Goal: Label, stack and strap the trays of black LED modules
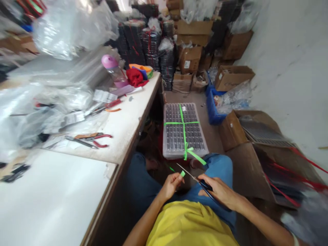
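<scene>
Yellow shirt [189,225], scissors [196,179] aimed forward-left in right hand [219,192], tray [174,153] lengthwise ahead

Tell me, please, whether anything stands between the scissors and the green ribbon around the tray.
Nothing visible does: the gap from the tips of the scissors in the right hand to the green ribbon at the near edge of the tray looks open. The right knee lies to its right.
</scene>
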{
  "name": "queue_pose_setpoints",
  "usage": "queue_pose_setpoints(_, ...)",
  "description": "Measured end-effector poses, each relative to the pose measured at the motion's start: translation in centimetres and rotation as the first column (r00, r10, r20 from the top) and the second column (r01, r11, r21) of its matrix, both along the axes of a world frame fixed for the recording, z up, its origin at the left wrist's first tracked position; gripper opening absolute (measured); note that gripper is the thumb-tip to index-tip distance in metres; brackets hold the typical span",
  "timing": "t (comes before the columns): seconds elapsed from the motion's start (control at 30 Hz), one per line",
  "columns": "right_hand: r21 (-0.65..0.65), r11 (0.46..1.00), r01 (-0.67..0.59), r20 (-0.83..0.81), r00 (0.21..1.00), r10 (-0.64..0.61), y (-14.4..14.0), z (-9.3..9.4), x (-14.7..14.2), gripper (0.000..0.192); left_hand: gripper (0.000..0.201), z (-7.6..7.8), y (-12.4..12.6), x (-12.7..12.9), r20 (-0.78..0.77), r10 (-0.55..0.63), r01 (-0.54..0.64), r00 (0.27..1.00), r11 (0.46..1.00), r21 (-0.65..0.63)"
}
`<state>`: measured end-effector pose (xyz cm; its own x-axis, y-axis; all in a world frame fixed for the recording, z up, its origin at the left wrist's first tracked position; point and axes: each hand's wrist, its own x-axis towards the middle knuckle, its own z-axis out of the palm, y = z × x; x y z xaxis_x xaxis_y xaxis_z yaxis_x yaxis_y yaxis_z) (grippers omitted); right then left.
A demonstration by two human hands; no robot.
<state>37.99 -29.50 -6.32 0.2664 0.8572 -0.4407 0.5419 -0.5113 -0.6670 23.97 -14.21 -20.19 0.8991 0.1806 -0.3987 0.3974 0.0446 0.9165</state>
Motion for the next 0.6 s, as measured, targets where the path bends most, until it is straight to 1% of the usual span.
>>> queue_pose_setpoints(0.07,0.088,0.996,-0.035,0.078,0.997,0.028,2.5,1.5,-0.1,0.038,0.043,-0.6,-0.3,-0.4,-0.047,-0.045,0.05,0.998,0.991,0.125)
queue_pose_setpoints(0.1,0.158,0.985,-0.066,0.145,0.988,0.043,4.5,2.3,0.0,0.04,0.039,-0.9,-0.4,-0.6,-0.078,-0.074,0.087,0.994,0.981,0.176)
queue_pose_setpoints(0.13,0.237,0.965,-0.113,0.222,0.973,0.06,6.9,3.1,0.1,0.041,0.046,-1.3,-0.4,-0.6,-0.113,-0.102,0.124,0.988,0.968,0.218)
queue_pose_setpoints(0.2,0.375,0.895,-0.241,0.384,0.919,0.087,13.1,4.6,0.0,0.043,0.072,-2.0,-0.4,-0.7,-0.186,-0.155,0.2,0.97,0.946,0.255)
queue_pose_setpoints(0.23,0.4,0.864,-0.305,0.455,0.885,0.101,16.7,5.3,-0.2,0.044,0.079,-2.2,-0.3,-0.8,-0.219,-0.169,0.224,0.961,0.939,0.262)
queue_pose_setpoints(0.27,0.397,0.848,-0.35,0.519,0.848,0.107,20.3,5.9,-0.5,0.044,0.08,-2.4,-0.2,-1.0,-0.246,-0.175,0.24,0.953,0.934,0.264)
queue_pose_setpoints(0.33,0.337,0.832,-0.44,0.646,0.751,0.135,27.1,6.7,-1.6,0.038,0.074,-2.5,0.1,-1.3,-0.283,-0.16,0.24,0.946,0.931,0.277)
queue_pose_setpoints(0.37,0.333,0.821,-0.464,0.669,0.73,0.141,29.7,7.0,-2.3,0.031,0.07,-2.4,0.2,-1.6,-0.292,-0.144,0.231,0.945,0.929,0.288)
queue_pose_setpoints(0.4,0.333,0.808,-0.486,0.687,0.712,0.145,31.7,7.2,-3.0,0.024,0.066,-2.2,0.3,-1.8,-0.292,-0.13,0.22,0.947,0.928,0.301)
queue_pose_setpoints(0.43,0.339,0.794,-0.504,0.697,0.701,0.147,32.7,7.2,-3.7,0.021,0.063,-2.0,0.4,-2.0,-0.285,-0.115,0.207,0.951,0.926,0.316)
queue_pose_setpoints(0.47,0.368,0.773,-0.516,0.701,0.701,0.133,32.9,7.1,-4.2,0.02,0.059,-1.7,0.5,-2.1,-0.271,-0.098,0.189,0.957,0.923,0.335)
queue_pose_setpoints(0.5,0.421,0.743,-0.521,0.7,0.707,0.1,32.0,6.8,-4.5,0.022,0.055,-1.4,0.6,-2.2,-0.249,-0.078,0.166,0.965,0.919,0.357)
queue_pose_setpoints(0.53,0.469,0.712,-0.522,0.696,0.715,0.065,30.4,6.3,-4.5,0.025,0.051,-1.1,0.8,-2.3,-0.216,-0.057,0.138,0.975,0.914,0.382)
queue_pose_setpoints(0.57,0.619,0.617,-0.485,0.647,0.76,-0.051,28.0,5.6,-4.3,0.025,0.046,-0.8,1.0,-2.3,-0.173,-0.038,0.106,0.984,0.907,0.408)
queue_pose_setpoints(0.6,0.735,0.52,-0.435,0.574,0.807,-0.136,25.2,4.8,-3.7,0.025,0.042,-0.4,1.1,-2.2,-0.119,-0.024,0.073,0.993,0.898,0.434)
